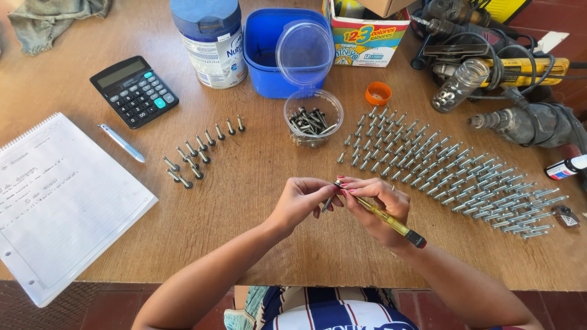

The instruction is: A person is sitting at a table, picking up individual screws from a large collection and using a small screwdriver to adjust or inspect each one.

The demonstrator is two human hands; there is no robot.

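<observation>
Head view: left hand (301, 201) pinches a screw (328, 203); right hand (379, 208) grips a yellow screwdriver (391, 221).

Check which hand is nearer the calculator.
Left. The left hand sits right of and below the calculator; the right hand is farther right, gripping a yellow-handled screwdriver.

a calculator (134, 91) sits upper left on the desk (257, 244), a pen (121, 142) below it and a notebook (58, 201) at the left edge. a cloth (52, 21) lies in the top left corner. top centre stand a can (211, 40), a blue tub (269, 52) and a carton (365, 33). an orange cap (378, 93) and a jar (457, 85) lie right of centre, a drill (532, 124) at the right edge.
</observation>
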